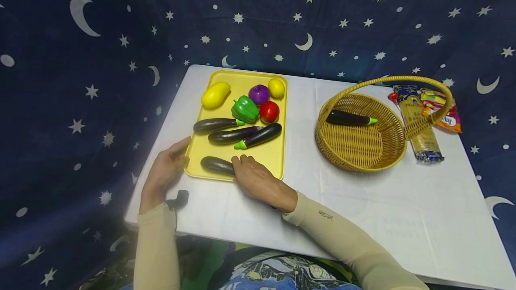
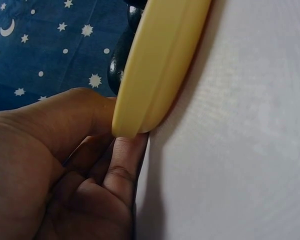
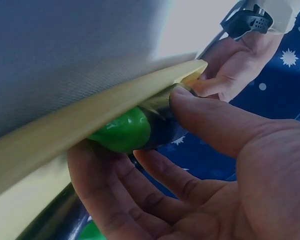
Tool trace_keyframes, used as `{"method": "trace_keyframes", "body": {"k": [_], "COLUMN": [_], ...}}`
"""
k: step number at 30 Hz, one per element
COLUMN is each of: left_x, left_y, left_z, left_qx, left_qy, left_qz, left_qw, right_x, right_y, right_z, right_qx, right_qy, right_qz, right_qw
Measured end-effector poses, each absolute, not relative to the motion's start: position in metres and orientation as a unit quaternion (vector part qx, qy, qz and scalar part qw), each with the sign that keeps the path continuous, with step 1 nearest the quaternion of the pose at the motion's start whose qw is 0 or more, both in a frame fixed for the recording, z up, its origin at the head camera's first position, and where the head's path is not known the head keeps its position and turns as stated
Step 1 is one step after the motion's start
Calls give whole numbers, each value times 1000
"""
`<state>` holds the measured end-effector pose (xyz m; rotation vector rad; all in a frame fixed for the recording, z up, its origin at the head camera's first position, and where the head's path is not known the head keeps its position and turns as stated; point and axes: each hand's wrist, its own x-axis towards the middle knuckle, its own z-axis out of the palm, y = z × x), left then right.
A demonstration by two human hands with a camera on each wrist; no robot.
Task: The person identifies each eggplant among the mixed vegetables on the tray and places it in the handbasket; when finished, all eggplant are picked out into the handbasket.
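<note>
An eggplant (image 1: pixel 216 165) lies along the front of the yellow tray (image 1: pixel 195 171). My right hand (image 1: pixel 258 178) grips its right end; the right wrist view shows my thumb and fingers around it beside the green cap (image 3: pixel 125 131). At the tray's front left corner is my left hand (image 1: pixel 164 167), its thumb and fingers pinching the rim (image 2: pixel 155 65), as the left wrist view shows. Behind the held eggplant lie three more: a left one (image 1: pixel 215 124), a middle one (image 1: pixel 231 135) and a right one (image 1: pixel 264 135).
Farther back on the tray sit a mango (image 1: pixel 216 95), green pepper (image 1: pixel 245 109), tomato (image 1: pixel 269 112), purple round vegetable (image 1: pixel 259 95) and lemon (image 1: pixel 276 87). To the right stands a handled wicker basket (image 1: pixel 322 147) holding one eggplant (image 1: pixel 350 118). Beside it lie a noodle packet (image 1: pixel 421 129) and colourful bag (image 1: pixel 447 117).
</note>
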<state>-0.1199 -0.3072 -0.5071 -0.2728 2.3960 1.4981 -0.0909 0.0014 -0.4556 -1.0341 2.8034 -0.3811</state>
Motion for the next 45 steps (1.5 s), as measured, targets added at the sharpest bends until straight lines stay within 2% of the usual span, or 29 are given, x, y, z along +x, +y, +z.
{"method": "trace_keyframes", "body": {"k": [18, 32, 45], "left_x": [-117, -116, -117], "left_y": [-308, -308, -309], "left_z": [-505, -508, -507], "left_qx": [-80, -71, -77], "left_qy": [838, 846, 839], "left_qz": [520, 511, 519], "left_qw": [144, 132, 144], "right_x": [-86, -90, -102], "right_y": [-2, 26, 46], "right_z": [-458, -457, -449], "right_qx": [-339, -324, -339], "right_qy": [930, 925, 903], "right_qz": [-128, -199, -258], "right_qw": [67, 21, -49]}}
